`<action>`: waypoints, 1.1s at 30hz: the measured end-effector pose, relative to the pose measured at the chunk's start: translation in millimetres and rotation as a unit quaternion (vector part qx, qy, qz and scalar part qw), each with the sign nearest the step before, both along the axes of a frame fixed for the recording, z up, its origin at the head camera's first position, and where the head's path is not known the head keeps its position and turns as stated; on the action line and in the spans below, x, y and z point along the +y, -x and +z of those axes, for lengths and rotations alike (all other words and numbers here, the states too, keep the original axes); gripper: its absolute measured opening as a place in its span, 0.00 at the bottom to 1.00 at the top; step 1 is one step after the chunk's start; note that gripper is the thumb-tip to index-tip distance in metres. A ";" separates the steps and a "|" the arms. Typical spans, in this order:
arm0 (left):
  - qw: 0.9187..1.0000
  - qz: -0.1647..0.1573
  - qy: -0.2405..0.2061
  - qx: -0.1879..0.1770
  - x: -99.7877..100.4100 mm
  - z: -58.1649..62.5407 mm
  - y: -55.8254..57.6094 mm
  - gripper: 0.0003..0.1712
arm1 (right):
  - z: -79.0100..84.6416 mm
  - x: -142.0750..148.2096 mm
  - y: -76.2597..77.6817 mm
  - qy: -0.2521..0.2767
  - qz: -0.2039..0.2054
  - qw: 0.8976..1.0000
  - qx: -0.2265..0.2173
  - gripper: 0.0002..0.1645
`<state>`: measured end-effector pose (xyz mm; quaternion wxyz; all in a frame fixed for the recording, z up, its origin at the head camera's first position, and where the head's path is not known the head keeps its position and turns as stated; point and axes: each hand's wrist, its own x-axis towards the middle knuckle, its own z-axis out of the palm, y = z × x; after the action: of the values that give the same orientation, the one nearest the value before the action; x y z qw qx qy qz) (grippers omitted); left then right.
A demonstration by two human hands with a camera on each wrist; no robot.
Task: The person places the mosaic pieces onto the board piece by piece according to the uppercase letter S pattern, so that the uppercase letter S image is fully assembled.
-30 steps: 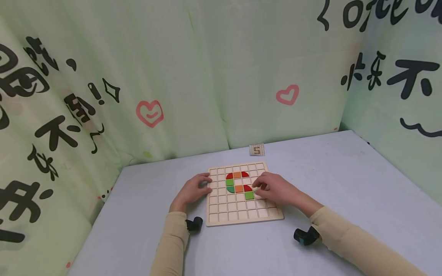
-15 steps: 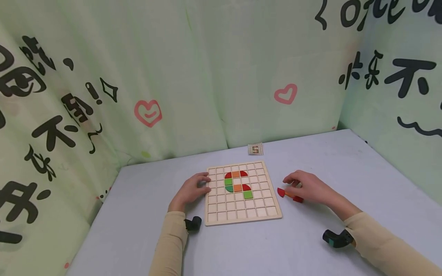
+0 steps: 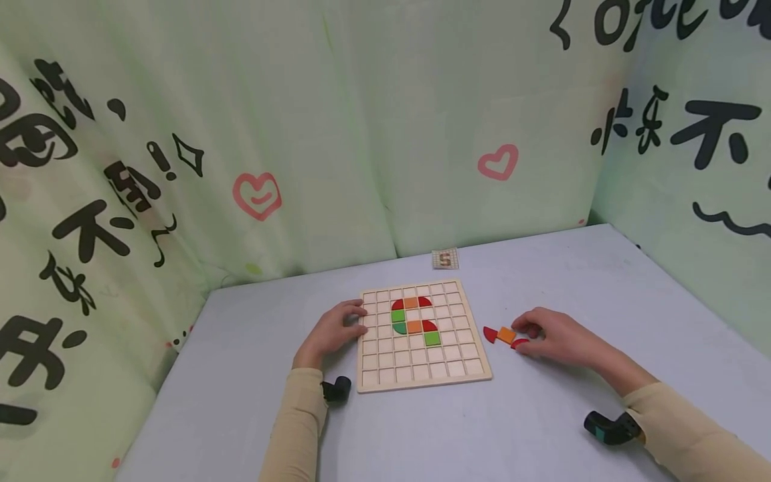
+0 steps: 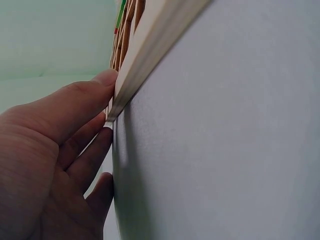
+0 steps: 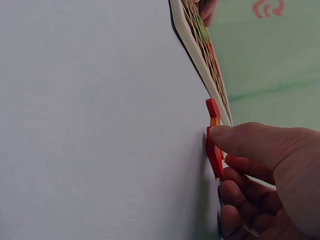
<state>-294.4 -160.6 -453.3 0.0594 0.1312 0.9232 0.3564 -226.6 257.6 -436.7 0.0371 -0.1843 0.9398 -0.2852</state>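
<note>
My left hand [image 3: 328, 336] rests its thumb and fingertips against the left edge of a square wooden grid board [image 3: 444, 369]. In the left wrist view the thumb [image 4: 82, 100] touches the board's rim. To the right of the board, my right hand [image 3: 557, 337] pinches a red quarter-circle tile [image 5: 214, 159] between thumb and curled fingers, low over the table. An orange square tile [image 3: 506, 335] and another red quarter-circle tile [image 3: 490, 334] lie beside it. Red, orange and green tiles sit in the grid, including a light green square [image 3: 432, 339].
A small card [image 3: 445, 259] with a brown figure on a grid lies behind the board. The white tabletop [image 3: 421, 435] meets a printed curtain [image 3: 361, 134] at the back. Black wrist cameras [image 3: 612, 428] hang by both sleeves.
My right hand has left the board and moved right to the loose tiles, now holding a red one. A green square stays in the grid where it was. My left hand keeps its place.
</note>
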 end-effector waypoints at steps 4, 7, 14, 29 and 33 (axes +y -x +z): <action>1.000 -0.002 0.000 0.002 -0.3 1.9 0.2 0.18 | 0.8 -2.4 -2.0 -0.002 -0.008 1.000 -0.012 0.20; 1.000 -0.007 -0.003 0.002 -0.1 1.9 0.0 0.17 | 0.6 -4.1 -3.5 -0.001 -0.012 1.000 -0.021 0.19; 1.000 -0.003 -0.005 -0.002 0.2 -1.4 1.0 0.17 | 0.1 -5.8 -5.6 0.000 -0.002 1.000 -0.020 0.16; 1.000 0.001 -0.003 0.000 -1.0 -1.7 1.2 0.18 | 2.3 -5.6 -3.2 -0.015 0.011 1.000 -0.003 0.14; 1.000 0.001 -0.001 -0.001 -0.9 -0.9 0.9 0.18 | 3.7 -5.4 -3.0 -0.015 0.013 1.000 -0.005 0.14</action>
<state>-295.3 -161.5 -454.2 0.0600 0.1297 0.9228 0.3579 -223.6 252.2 -433.0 0.0480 -0.1950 0.9413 -0.2712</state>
